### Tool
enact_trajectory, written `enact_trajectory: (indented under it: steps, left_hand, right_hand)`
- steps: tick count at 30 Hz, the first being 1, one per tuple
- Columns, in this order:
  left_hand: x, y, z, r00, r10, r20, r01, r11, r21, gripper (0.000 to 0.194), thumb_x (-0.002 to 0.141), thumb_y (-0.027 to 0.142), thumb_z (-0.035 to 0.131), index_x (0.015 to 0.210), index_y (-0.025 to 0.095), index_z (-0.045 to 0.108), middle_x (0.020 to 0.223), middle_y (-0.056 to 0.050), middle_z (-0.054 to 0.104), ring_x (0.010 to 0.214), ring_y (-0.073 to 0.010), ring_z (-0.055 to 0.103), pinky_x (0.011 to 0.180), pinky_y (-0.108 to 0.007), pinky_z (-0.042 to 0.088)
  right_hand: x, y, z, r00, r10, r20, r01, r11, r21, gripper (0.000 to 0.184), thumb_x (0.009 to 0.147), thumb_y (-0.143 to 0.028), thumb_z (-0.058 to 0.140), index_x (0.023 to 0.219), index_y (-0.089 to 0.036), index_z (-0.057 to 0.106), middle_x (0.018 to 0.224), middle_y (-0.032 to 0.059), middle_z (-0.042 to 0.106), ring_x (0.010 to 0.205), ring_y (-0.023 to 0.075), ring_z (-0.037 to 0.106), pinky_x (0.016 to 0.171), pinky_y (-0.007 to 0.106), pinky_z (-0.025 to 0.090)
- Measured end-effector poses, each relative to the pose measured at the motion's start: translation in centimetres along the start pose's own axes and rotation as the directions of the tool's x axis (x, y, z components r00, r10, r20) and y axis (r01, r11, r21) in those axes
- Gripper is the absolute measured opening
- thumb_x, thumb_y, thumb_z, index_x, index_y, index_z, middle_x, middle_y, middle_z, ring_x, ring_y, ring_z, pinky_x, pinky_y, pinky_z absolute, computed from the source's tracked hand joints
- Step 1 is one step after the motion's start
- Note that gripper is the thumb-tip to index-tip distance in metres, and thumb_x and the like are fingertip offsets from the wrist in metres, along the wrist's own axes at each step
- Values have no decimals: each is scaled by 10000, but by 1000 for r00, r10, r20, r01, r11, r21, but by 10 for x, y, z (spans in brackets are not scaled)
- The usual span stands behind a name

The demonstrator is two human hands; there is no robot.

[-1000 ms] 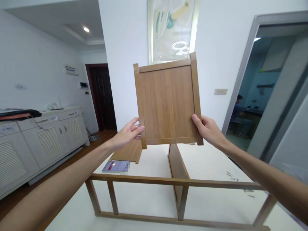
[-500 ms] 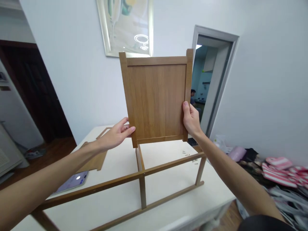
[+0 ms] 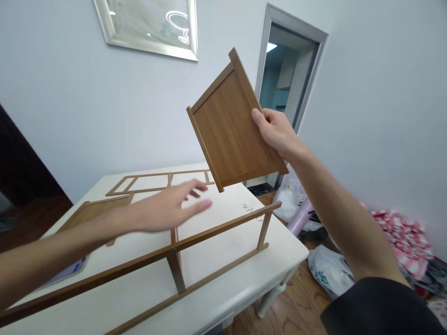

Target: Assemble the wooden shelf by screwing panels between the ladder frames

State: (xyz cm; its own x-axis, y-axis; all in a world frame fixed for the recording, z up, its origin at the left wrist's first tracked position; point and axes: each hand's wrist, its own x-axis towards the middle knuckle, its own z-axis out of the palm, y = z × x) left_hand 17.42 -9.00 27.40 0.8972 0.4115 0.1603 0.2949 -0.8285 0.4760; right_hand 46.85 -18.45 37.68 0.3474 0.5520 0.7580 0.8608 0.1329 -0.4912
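A framed wooden panel (image 3: pixel 237 130) is held up in the air, tilted, by my right hand (image 3: pixel 275 130), whose thumb lies on its front face near the right edge. My left hand (image 3: pixel 174 204) is off the panel, below and left of its lower corner, fingers apart and nothing in them. Beneath my hands an assembled wooden frame (image 3: pixel 223 231) with rails and crosspieces stands on the white table (image 3: pixel 279 260). Flat on the table at the left lies a second wooden panel (image 3: pixel 94 209), partly hidden behind my left forearm.
Another flat wooden frame (image 3: pixel 150 175) lies at the table's back. Several small screws or dowels (image 3: pixel 248 209) are scattered near its right side. A phone or tablet (image 3: pixel 70 271) lies at left. Plastic bags (image 3: pixel 330 270) and striped cloth (image 3: pixel 401 237) pile up on the floor at right.
My left hand has let go of the panel. My right hand keeps hold of it and has tilted it from nearly upright to a slant. The view has turned somewhat.
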Motion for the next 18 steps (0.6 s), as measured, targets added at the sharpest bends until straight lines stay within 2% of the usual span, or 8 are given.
enact_trajectory:
  steps: [2, 4, 7, 8, 10, 12, 15, 18]
  left_hand:
    - [-24, 5, 16, 980, 108, 169, -136, 976, 169, 673, 932, 678, 566, 1479, 293, 496, 1344, -122, 684, 1188, -323, 681, 988, -436, 535]
    - [-42, -1, 35, 959, 173, 223, -235, 928, 290, 704, 932, 598, 616, 1522, 251, 450, 1282, -131, 707, 1205, -332, 662, 1055, -461, 488]
    - [-52, -16, 56, 956, 202, 214, -274, 874, 400, 435, 1027, 423, 500, 1409, 218, 533, 1111, -113, 735, 1084, -293, 680, 1067, -462, 448]
    - [-53, -20, 59, 961, 194, 198, -263, 863, 431, 346, 1053, 381, 438, 1321, 214, 578, 1045, -104, 730, 1019, -281, 679, 1014, -446, 464]
    - [-54, -24, 62, 970, 170, 173, -234, 845, 482, 303, 1081, 339, 345, 1143, 212, 613, 931, -89, 700, 903, -267, 651, 852, -401, 477]
    - [-57, -25, 60, 973, 155, 170, -222, 831, 510, 304, 1089, 332, 318, 1064, 215, 597, 873, -75, 668, 838, -259, 620, 740, -372, 439]
    - [-66, -27, 57, 976, 144, 164, -211, 820, 532, 274, 1088, 323, 336, 1082, 222, 590, 855, -64, 646, 813, -256, 606, 708, -360, 405]
    - [-79, -37, 56, 982, 138, 125, -184, 836, 518, 260, 1079, 339, 371, 1118, 235, 606, 868, -67, 648, 830, -259, 616, 724, -356, 416]
  right_hand:
    - [9, -1, -2, 1000, 17, 1, -17, 999, -35, 433, 1047, -407, 504, 666, -214, 428, 713, -26, 441, 742, 136, 490, 789, 273, 438]
    - [18, -1, -6, 999, 50, 1, -50, 999, 5, 394, 1051, -407, 501, 715, -203, 513, 735, -19, 502, 768, 145, 543, 801, 284, 464]
    - [28, 3, -11, 986, 153, 70, -159, 982, 97, 333, 1046, -419, 510, 855, -180, 641, 810, 16, 626, 792, 175, 630, 768, 313, 508]
    - [30, 6, -12, 973, 203, 113, -214, 973, 92, 333, 1037, -436, 520, 891, -176, 669, 823, 31, 661, 776, 187, 652, 739, 324, 521]
    - [30, 13, -8, 935, 293, 201, -306, 951, 34, 350, 1008, -470, 551, 934, -169, 714, 816, 59, 710, 723, 215, 680, 676, 343, 535]
    - [24, 21, 1, 894, 350, 278, -351, 935, -48, 357, 976, -481, 593, 919, -161, 741, 789, 78, 734, 696, 239, 697, 647, 354, 541]
    - [6, 31, 26, 836, 409, 366, -373, 913, -168, 350, 962, -479, 637, 875, -155, 739, 828, 71, 751, 748, 236, 712, 706, 360, 562]
    - [-16, 35, 59, 756, 469, 456, -376, 882, -284, 357, 994, -484, 634, 1071, -141, 698, 1039, 49, 724, 911, 196, 703, 834, 382, 592]
